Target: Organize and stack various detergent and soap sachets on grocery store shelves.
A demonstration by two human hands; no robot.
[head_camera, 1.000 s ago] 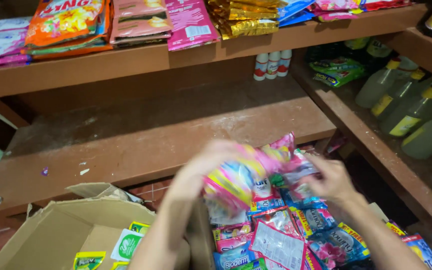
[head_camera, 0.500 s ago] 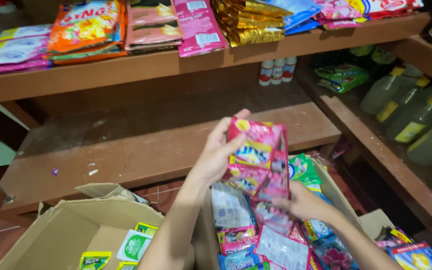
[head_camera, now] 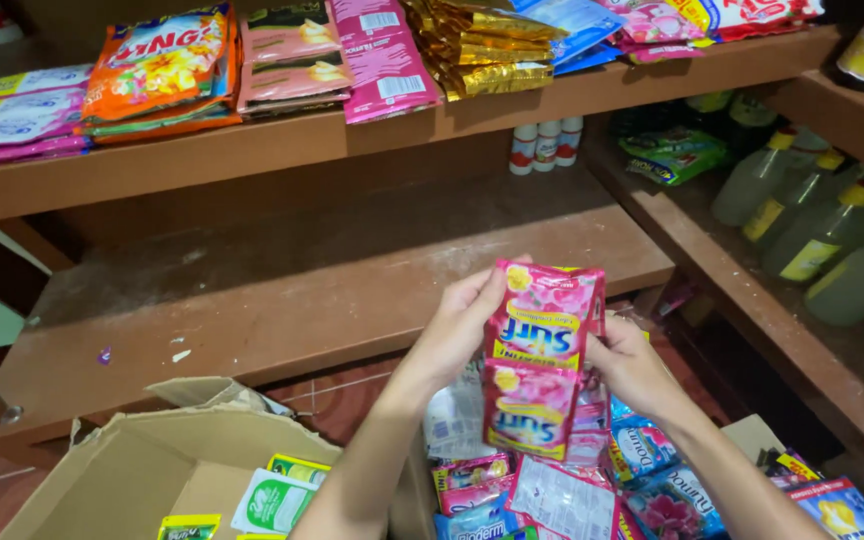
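Reference landmark: the bare wooden shelf (head_camera: 282,300), the lower of the two boards.

Far left, above the shelf: flat purple and white sachets (head_camera: 17,118) lie on the upper shelf (head_camera: 252,150). Next to them, also above the landmark, sit an orange packet stack (head_camera: 157,65), pale pink packets (head_camera: 287,55), a magenta packet (head_camera: 384,60) overhanging the board edge, gold foil packets (head_camera: 487,45) and blue packets (head_camera: 577,25).

Below the shelf's left end: an open cardboard box (head_camera: 152,460) stands on the floor, holding green-and-white sachets (head_camera: 272,500).

On the shelf itself: dust and a few small scraps (head_camera: 104,355) near its left part; three small white bottles with red caps (head_camera: 547,145) stand at its back right corner.

In front of the shelf's right part: my left hand (head_camera: 457,335) is clamped on the left edge of a strip of pink detergent sachets (head_camera: 542,360), thumb on the printed front, fingers behind. The strip hangs upright, upper sachet level with the shelf's front edge, lower sachet below it. My right hand (head_camera: 632,370) is closed on the strip's right edge, fingers wrapped behind it.

Below the shelf, under the strip: a second box holds mixed pink, blue and white sachets (head_camera: 572,490), loosely piled.

Right of the shelf: a side shelf (head_camera: 752,310) runs toward the camera, carrying green packets (head_camera: 672,155) and several bottles of pale liquid with yellow caps (head_camera: 822,235).
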